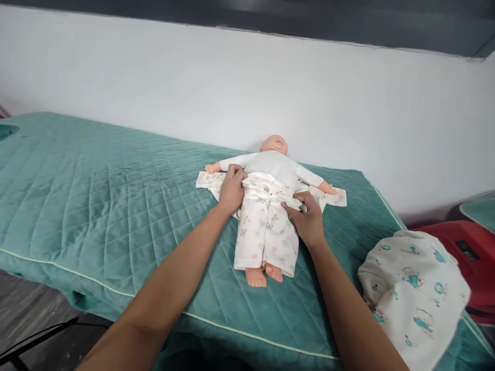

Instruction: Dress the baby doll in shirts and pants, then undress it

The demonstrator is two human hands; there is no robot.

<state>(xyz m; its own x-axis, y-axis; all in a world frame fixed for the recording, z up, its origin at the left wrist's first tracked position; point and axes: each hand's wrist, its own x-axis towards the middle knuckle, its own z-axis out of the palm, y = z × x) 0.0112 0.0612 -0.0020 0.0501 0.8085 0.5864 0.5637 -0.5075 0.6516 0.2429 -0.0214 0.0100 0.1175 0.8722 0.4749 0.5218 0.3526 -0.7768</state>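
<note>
A baby doll lies on its back on the green quilted bed cover, head toward the wall, arms spread. It has a plain white body and patterned white baby pants, with its bare feet sticking out below the legs. My left hand pinches the pants at the waist on one side, its fingertips partly hidden. On the other side, my right hand is closed on the pants' edge, thumb on top. Beneath the doll lies a patterned white baby top, its sleeves reaching out past both sides.
A bunched white cloth with teal prints lies at the right front of the bed. Beyond it stands a red case. A white wall runs along the back. Black metal legs show on the floor at lower left.
</note>
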